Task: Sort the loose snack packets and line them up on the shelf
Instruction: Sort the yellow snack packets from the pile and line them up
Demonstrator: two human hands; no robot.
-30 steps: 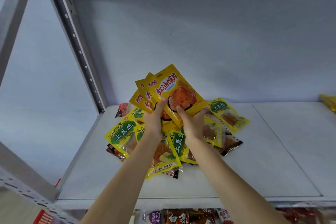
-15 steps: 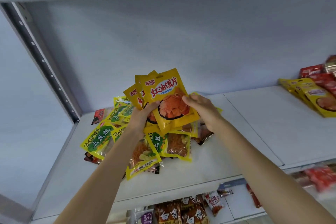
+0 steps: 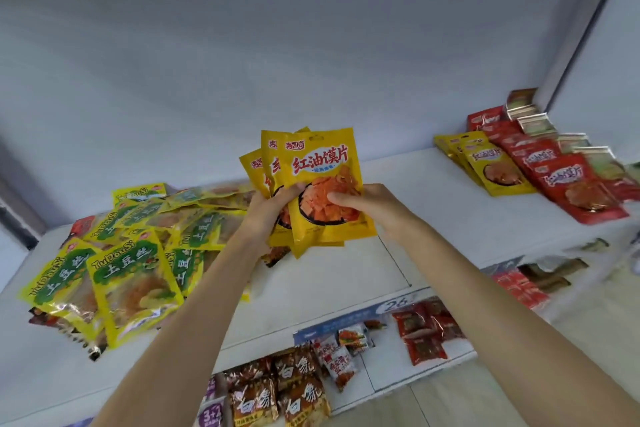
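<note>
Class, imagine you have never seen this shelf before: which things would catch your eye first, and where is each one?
First, the fanned stack of yellow packets held up in the centre by the left hand and the right hand. Next, the messy heap of yellow-and-green packets at the left of the white shelf. Then the neat rows of yellow and red packets at the right.

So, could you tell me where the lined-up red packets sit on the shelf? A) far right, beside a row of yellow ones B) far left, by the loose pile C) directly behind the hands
A: the red packets stand at the far right, next to the yellow row.
</note>
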